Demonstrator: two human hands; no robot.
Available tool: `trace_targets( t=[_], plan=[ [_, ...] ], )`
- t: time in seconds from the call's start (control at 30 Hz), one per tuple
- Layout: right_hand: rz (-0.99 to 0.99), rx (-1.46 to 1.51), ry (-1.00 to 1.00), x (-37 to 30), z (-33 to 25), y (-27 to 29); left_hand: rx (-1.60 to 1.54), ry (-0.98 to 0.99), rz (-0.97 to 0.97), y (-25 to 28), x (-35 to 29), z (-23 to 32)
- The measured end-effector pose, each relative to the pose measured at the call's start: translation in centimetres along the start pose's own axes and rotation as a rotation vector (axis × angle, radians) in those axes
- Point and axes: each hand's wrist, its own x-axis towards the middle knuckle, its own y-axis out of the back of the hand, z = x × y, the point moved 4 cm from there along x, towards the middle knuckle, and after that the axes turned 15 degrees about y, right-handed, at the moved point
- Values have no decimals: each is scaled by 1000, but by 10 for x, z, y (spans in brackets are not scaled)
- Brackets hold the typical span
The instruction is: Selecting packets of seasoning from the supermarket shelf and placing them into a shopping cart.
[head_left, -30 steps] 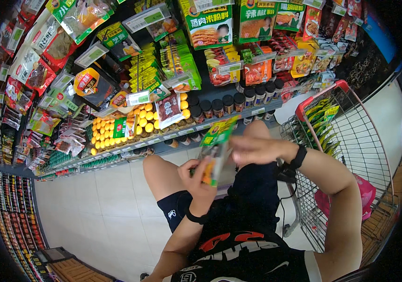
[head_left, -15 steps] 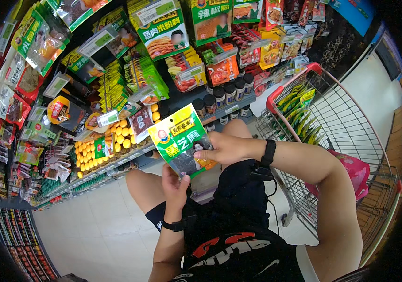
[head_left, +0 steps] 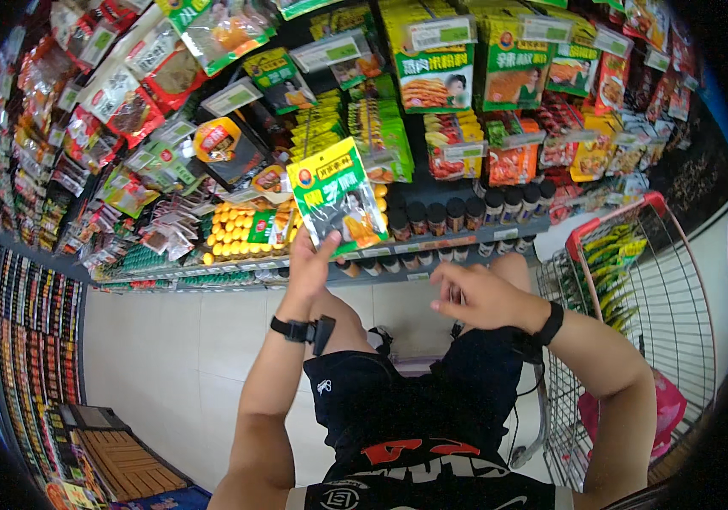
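Observation:
A green and yellow seasoning packet (head_left: 336, 202) with a window onto dark contents is held up in front of the shelf. My left hand (head_left: 311, 262) grips it by the lower edge, thumb on the front and fingers behind. To the right, my right hand (head_left: 485, 294) hangs in the air above my thigh, holding nothing. Its fingers are loosely bent and apart from the thumb. Behind the packet hang more green and yellow packets (head_left: 378, 126) on hooks, and a display of yellow-capped items (head_left: 235, 229) sits on the shelf at its left.
Rows of dark-capped jars (head_left: 440, 218) line the lower shelf. A wire shopping cart (head_left: 672, 297) with a red handle stands at my right, holding green packets (head_left: 609, 276) and a pink bag (head_left: 662, 412). Another stocked shelf (head_left: 36, 327) is at the far left.
My right hand has let go of the packet and drawn away to the right. The packet stays in my left hand. The view has shifted left, showing more of the left-hand shelves.

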Motion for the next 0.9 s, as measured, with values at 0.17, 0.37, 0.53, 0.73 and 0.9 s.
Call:
trace_targets(
  t=[0.17, 0.37, 0.53, 0.73, 0.9],
  plan=[
    [-174, -104, 75, -1, 1, -15, 16, -51, 11, 39, 46, 32],
    [-259, -144, 57, -4, 9, -20, -72, -167, 55, 57, 85, 50],
    [-278, -155, 151, 0, -5, -22, -123, -304, 65, 60, 93, 64],
    [-309, -230, 258, 4, -14, -27, -144, -275, 104, 71, 98, 76],
    [-286, -197, 267, 4, -14, -26, -109, -241, 127, 71, 106, 87]
  ],
)
